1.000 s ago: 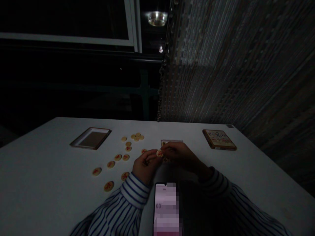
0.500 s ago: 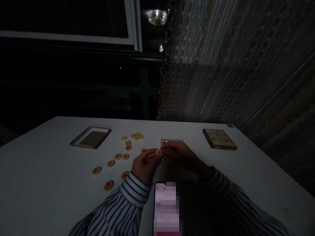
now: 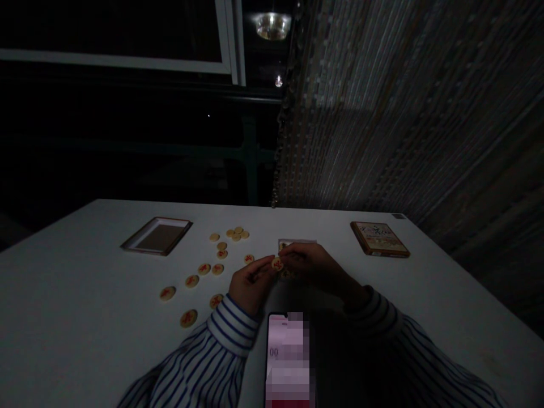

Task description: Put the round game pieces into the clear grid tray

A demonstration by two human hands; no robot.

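Note:
A round wooden Chinese chess piece with a red character is held upright between both hands, its face turned toward me. My left hand pinches its left edge with fingertips and thumb. From the other side, the curled fingers of my right hand close on its right edge. Behind and beneath my right hand is a small pale tray with more pieces in it, mostly hidden. Left of my hands, several loose chess pieces lie scattered on the white table, many with red characters.
A shallow open box half lies at the back left. At the right rests a printed box lid. A lit phone lies between my forearms. A bead curtain hangs beyond the table's far edge.
The held chess piece has shifted very slightly to the right, along with my left fingertips. Both hands keep nearly the same pose, and the loose pieces have not moved.

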